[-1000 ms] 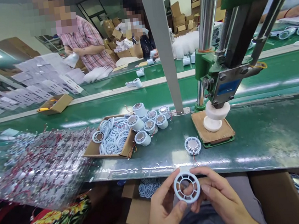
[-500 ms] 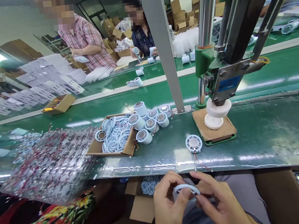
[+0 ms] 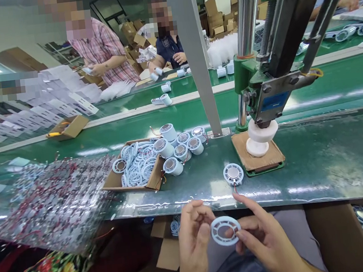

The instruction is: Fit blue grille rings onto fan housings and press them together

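Observation:
Between thumb and fingers, my right hand [image 3: 265, 237] pinches the right edge of a light blue plastic spoked ring [image 3: 219, 240], its flat face turned toward me and its centre open. Beside the ring's left edge is my left hand [image 3: 192, 241], fingers loosely curled and thumb apart from them, seemingly holding nothing. Just beyond my hands, a round blue part with a silver disc [image 3: 233, 173] lies on the green bench, its wires trailing toward my right forefinger. Contact between that finger and the wires is unclear.
A hand press [image 3: 263, 131] with white pads stands on the right. Left of centre are a cardboard tray of blue rings [image 3: 155, 183], several cylindrical parts [image 3: 181, 152] and a wired-component pile [image 3: 55, 201]. A box [image 3: 340, 231] of round parts sits lower right. Co-workers [image 3: 103, 53] stand across the bench.
The ring has tipped from nearly edge-on to face me. My left hand has let go and drawn slightly left, while my right hand keeps its pinch. The view has shifted slightly.

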`<state>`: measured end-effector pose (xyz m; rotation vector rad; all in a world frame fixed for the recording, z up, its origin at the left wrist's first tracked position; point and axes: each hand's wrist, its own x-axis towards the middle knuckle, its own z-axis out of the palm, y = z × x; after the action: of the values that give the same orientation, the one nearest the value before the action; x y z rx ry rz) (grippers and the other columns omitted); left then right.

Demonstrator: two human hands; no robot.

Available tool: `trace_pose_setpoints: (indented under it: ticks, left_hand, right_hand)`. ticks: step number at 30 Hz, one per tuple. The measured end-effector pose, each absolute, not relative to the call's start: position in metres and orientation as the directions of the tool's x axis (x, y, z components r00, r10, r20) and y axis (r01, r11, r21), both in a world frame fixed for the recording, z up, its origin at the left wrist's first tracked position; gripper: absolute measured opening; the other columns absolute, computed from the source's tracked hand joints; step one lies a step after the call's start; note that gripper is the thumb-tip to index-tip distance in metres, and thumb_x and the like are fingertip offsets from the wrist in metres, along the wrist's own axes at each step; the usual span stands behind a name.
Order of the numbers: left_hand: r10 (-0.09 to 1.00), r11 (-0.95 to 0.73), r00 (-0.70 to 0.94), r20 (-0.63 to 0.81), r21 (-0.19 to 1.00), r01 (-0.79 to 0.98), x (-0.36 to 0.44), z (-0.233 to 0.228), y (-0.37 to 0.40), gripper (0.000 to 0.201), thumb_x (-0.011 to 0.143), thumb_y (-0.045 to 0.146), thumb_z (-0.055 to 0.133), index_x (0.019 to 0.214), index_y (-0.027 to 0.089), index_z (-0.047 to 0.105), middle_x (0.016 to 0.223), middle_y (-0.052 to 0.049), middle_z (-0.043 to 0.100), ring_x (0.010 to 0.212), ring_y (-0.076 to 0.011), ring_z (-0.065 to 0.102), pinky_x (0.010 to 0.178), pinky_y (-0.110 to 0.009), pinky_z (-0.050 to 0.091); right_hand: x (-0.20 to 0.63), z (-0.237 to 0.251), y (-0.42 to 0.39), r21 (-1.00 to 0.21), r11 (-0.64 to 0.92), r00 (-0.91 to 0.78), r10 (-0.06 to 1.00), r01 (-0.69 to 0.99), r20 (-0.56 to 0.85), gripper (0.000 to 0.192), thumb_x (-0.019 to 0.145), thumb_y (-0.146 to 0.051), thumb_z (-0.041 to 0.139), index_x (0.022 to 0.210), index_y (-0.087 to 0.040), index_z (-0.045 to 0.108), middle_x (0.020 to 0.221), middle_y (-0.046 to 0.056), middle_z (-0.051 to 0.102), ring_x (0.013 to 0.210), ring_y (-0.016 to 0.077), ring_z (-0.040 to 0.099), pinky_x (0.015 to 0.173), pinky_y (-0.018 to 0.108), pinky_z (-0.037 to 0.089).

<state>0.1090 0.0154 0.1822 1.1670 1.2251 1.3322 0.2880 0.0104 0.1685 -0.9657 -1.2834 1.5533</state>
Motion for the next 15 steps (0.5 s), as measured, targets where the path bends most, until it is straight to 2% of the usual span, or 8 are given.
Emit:
trace_pose_setpoints:
  ticks: [2,4,6,10,15]
  left_hand:
    - [0.994,-0.098,-0.038,0.099,0.995,0.010,0.109,0.183,0.011,0.034,0.099,0.051,0.057,0.118,0.023,0.064,0.091,-0.004,0.066,0.076,-0.0172,0.063,0.070,-0.026,0.053]
    - [0.988,-0.152,0.005,0.152,0.984,0.093,0.110,0.187,0.010,0.027,0.098,0.044,0.060,0.112,0.023,0.070,0.098,-0.006,0.066,0.084,-0.0188,0.065,0.076,-0.027,0.053]
    - [0.976,-0.216,0.026,0.214,0.962,0.167,0.113,0.193,0.012,0.019,0.096,0.038,0.065,0.104,0.023,0.073,0.098,-0.005,0.066,0.089,-0.0198,0.065,0.079,-0.026,0.052]
    - [0.967,-0.254,0.022,0.254,0.950,0.181,0.120,0.203,0.016,0.013,0.092,0.035,0.070,0.089,0.022,0.071,0.085,-0.002,0.064,0.080,-0.0169,0.062,0.073,-0.023,0.050]
    - [0.984,-0.177,-0.008,0.179,0.977,0.122,0.128,0.198,0.016,0.026,0.096,0.038,0.064,0.078,0.020,0.060,0.076,0.000,0.059,0.072,-0.0162,0.058,0.068,-0.024,0.048]
  right_hand:
    - [0.288,0.170,0.013,-0.991,0.130,-0.295,0.946,-0.029,0.133,0.056,0.099,-0.019,0.053,0.154,-0.023,0.040,0.087,0.004,0.080,0.069,0.0141,0.074,0.066,0.022,0.061]
    - [0.287,0.172,0.015,-0.934,0.351,-0.267,0.909,0.072,0.321,0.064,0.097,-0.012,0.053,0.157,-0.027,0.035,0.088,0.002,0.081,0.071,0.0141,0.075,0.071,0.022,0.063]
    - [0.285,0.174,0.017,-0.856,0.496,-0.233,0.858,0.146,0.458,0.072,0.097,-0.008,0.052,0.161,-0.032,0.028,0.091,0.000,0.082,0.072,0.0145,0.076,0.077,0.025,0.064]
    - [0.282,0.175,0.019,-0.760,0.612,-0.227,0.789,0.218,0.570,0.076,0.099,-0.008,0.050,0.164,-0.031,0.018,0.095,0.002,0.082,0.081,0.0173,0.079,0.079,0.027,0.066]
    - [0.281,0.171,0.019,-0.711,0.663,-0.255,0.748,0.235,0.613,0.076,0.099,-0.007,0.050,0.165,-0.028,0.019,0.106,0.007,0.081,0.085,0.0198,0.080,0.076,0.028,0.067]
